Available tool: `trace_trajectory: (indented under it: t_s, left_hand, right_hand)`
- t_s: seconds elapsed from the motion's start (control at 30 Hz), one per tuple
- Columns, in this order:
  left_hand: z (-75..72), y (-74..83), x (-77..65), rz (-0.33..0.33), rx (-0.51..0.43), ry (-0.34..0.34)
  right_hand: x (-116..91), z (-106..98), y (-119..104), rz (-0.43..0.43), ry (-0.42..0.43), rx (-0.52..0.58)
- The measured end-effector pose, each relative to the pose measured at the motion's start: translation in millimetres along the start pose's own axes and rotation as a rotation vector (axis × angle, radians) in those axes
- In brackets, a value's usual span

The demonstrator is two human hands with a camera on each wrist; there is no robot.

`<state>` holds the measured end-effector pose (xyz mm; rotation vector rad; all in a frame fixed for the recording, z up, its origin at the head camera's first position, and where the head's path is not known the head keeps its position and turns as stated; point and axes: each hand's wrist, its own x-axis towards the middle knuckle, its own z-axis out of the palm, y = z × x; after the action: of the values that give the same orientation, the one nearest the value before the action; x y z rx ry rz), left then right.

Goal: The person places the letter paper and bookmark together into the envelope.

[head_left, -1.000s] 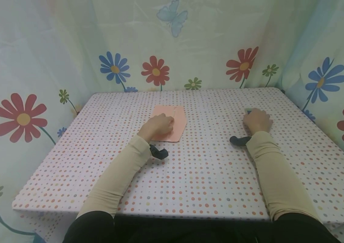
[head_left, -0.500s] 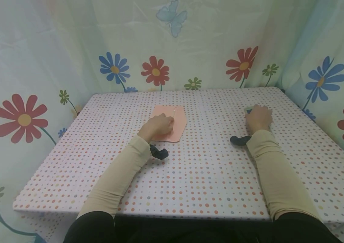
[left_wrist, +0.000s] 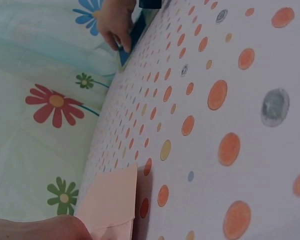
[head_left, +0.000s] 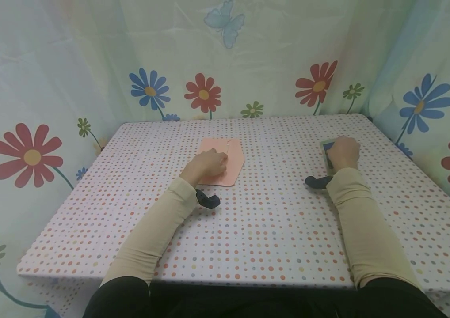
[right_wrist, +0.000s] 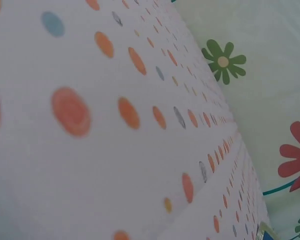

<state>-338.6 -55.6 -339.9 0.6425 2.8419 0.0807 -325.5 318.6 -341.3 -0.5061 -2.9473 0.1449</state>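
A pink envelope [head_left: 232, 170] lies left of centre on the table, its pointed flap side to the right. My left hand [head_left: 211, 162] grips it with curled fingers; in the left wrist view part of that hand [left_wrist: 45, 230] shows beside the envelope [left_wrist: 115, 197], whose near edge casts a shadow on the cloth. Farther right, a flat card [head_left: 327, 148] with a pale green border and dark blue middle lies partly beneath my right hand [head_left: 343, 152]. The left wrist view shows the right fingers [left_wrist: 121, 40] bent down, pinching at the card. Only a corner of the card [right_wrist: 264, 233] enters the right wrist view.
A white cloth with coloured dots covers the table [head_left: 265, 238]. Flower-printed curtains [head_left: 272, 48] close in the back and both sides. Black wrist mounts [head_left: 207, 201] stick out inward from both sleeves.
My right hand has shifted slightly to the right across the card, so more of its blue middle and left border shows. The left hand and envelope have stayed put.
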Motion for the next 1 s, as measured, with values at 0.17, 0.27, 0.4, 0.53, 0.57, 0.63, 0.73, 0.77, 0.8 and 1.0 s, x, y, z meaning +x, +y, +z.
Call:
trace_trajectory:
  t_s: [0.17, 0.27, 0.4, 0.53, 0.57, 0.63, 0.73, 0.77, 0.8, 1.0]
  left_hand:
    - [0.0, -0.3, -0.1, -0.002, -0.003, 0.000]
    - [0.2, -0.7, -0.1, -0.004, -0.008, -0.001]
    - [0.6, -0.9, 0.4, -0.006, -0.009, -0.003]
    - [1.1, -0.6, 0.5, -0.004, -0.006, -0.001]
    - [1.1, -0.6, 0.6, -0.003, -0.005, -0.001]
    - [1.0, -0.3, 0.3, -0.002, -0.004, -0.002]
    - [0.9, -0.4, 0.3, 0.000, -0.005, -0.005]
    - [0.8, -0.5, 0.4, 0.000, -0.006, -0.006]
    - [0.7, -0.5, 0.3, 0.000, -0.007, -0.007]
    - [0.0, -0.5, 0.0, -0.002, -0.009, -0.008]
  right_hand:
    - [0.6, -3.7, 2.1, 0.017, -0.025, 0.039]
    - [1.4, -6.4, 2.2, 0.009, -0.015, 0.023]
    - [3.2, -8.9, 3.3, 0.007, -0.016, 0.000]
    - [4.7, -7.9, 6.5, 0.013, -0.023, 0.022]
    - [4.8, -7.6, 7.3, 0.014, -0.022, 0.028]
    - [5.2, -7.0, 8.9, 0.011, -0.015, 0.040]
    - [5.1, -7.6, 9.0, 0.008, -0.002, 0.062]
    - [5.1, -8.2, 9.1, 0.005, -0.002, 0.061]
    - [4.8, -9.0, 9.0, 0.003, -0.006, 0.059]
    - [4.9, -12.7, 8.2, 0.020, -0.027, 0.068]
